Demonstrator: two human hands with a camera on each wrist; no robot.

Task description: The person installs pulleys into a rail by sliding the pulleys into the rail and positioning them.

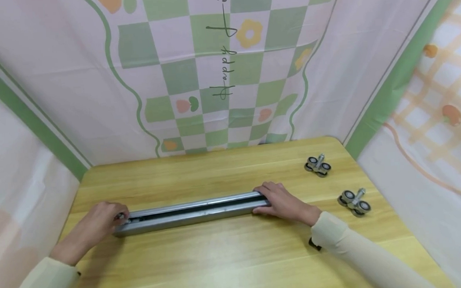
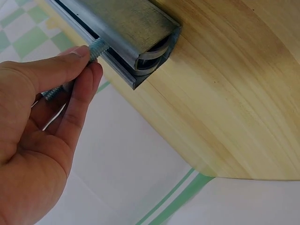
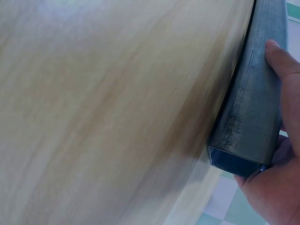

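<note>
A grey metal C-shaped track (image 1: 195, 212) lies across the table, its long slot facing up. At the track's left end, my left hand (image 1: 98, 222) pinches the threaded bolt (image 2: 98, 48) of a roller trolley between thumb and fingers. The trolley's wheels (image 2: 152, 58) sit just inside the track's end in the left wrist view; most of its body is hidden. My right hand (image 1: 283, 202) grips the track's right end, with the thumb along the near side wall in the right wrist view. That end of the track (image 3: 243, 131) shows a square opening.
Two more roller trolleys (image 1: 318, 165) with bolts stand on the table's right side, the nearer trolley (image 1: 354, 202) beyond my right wrist. The wooden table (image 1: 206, 260) has rounded back corners. Printed cloth (image 1: 226, 73) hangs behind and at both sides.
</note>
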